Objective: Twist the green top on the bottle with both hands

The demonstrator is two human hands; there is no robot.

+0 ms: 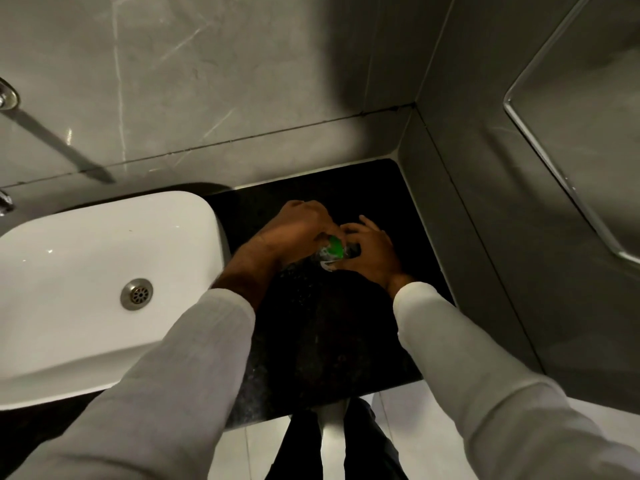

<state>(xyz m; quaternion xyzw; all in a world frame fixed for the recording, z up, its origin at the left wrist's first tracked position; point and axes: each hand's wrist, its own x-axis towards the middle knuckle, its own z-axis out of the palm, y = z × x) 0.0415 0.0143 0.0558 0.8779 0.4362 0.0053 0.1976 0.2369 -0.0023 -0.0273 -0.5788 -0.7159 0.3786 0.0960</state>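
Both my hands meet over a black stone counter [311, 341], beside a white basin. Between them is a small object with a green and white label [332, 251], partly see-through; it looks like a small bottle or packet, but most of it is hidden. My left hand [298, 226] curls over its top from the left. My right hand [370, 251] grips it from the right, fingers wrapped round its side. Both sleeves are white.
A white rectangular basin [86, 271] with a metal drain [136, 294] fills the left. Grey marble wall tiles stand behind; a metal tap fitting [7, 95] is at far left. A mirror edge [571, 133] is on the right wall. My dark trousers show below the counter edge.
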